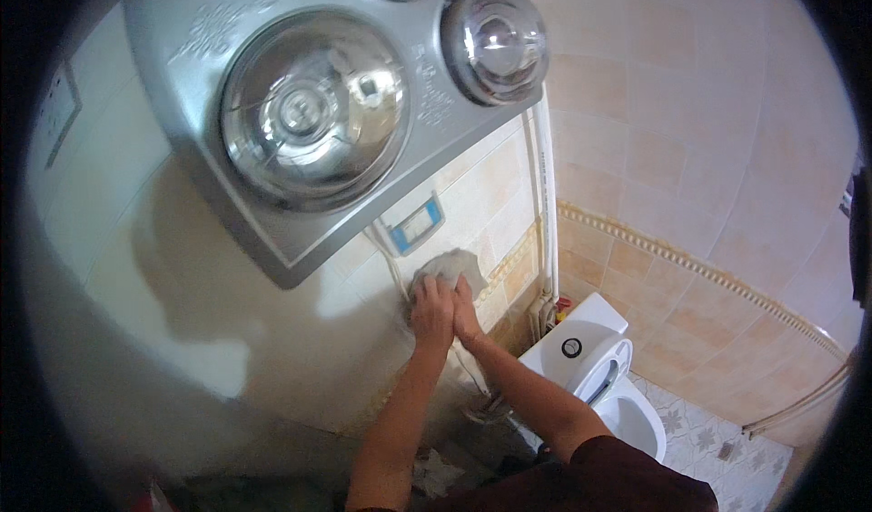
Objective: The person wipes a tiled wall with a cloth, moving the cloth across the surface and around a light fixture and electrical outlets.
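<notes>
A crumpled grey cloth (451,267) is bunched under both of my hands near the tiled wall. My left hand (432,307) lies over its lower left part, fingers pointing up and bent onto it. Close beside it, my right hand (465,311) grips the cloth's lower edge; its palm side is hidden. Just above the cloth is a small blue-and-white panel in a grey frame (415,227). A thin pale cable (392,261) runs down to the left of the cloth.
A silver heat-lamp unit (286,239) with large round bulbs (317,110) looms close overhead at the upper left. White pipes (547,198) run down the wall corner. A white toilet (579,348) stands at lower right, on a patterned tile floor (708,437). A wall socket plate (63,113) is at far left.
</notes>
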`<action>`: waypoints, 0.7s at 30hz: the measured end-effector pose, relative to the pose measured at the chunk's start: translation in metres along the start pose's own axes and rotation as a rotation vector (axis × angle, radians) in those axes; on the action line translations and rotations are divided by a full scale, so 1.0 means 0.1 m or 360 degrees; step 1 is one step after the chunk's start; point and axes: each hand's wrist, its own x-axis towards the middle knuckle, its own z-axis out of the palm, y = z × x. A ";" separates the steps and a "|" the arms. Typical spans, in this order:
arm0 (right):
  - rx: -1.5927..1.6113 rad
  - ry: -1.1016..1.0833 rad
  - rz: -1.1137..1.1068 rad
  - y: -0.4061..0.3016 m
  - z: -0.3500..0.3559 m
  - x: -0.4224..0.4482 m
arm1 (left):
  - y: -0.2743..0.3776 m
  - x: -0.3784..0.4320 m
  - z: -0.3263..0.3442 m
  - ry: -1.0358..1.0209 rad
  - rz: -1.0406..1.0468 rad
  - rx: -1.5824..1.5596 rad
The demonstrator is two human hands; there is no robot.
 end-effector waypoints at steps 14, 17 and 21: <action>0.0172 0.0047 0.0612 0.64 -0.39 -0.03 | 0.26 -0.02 0.62 -0.0463 -0.0011 -0.0097; -0.0074 -0.0006 0.0631 0.71 -0.71 0.23 | 0.40 0.18 0.79 -0.0586 -0.0011 -0.0137; -0.0143 0.0329 0.0486 0.69 -0.95 0.54 | 0.58 0.58 1.01 -0.0156 0.0302 -0.0150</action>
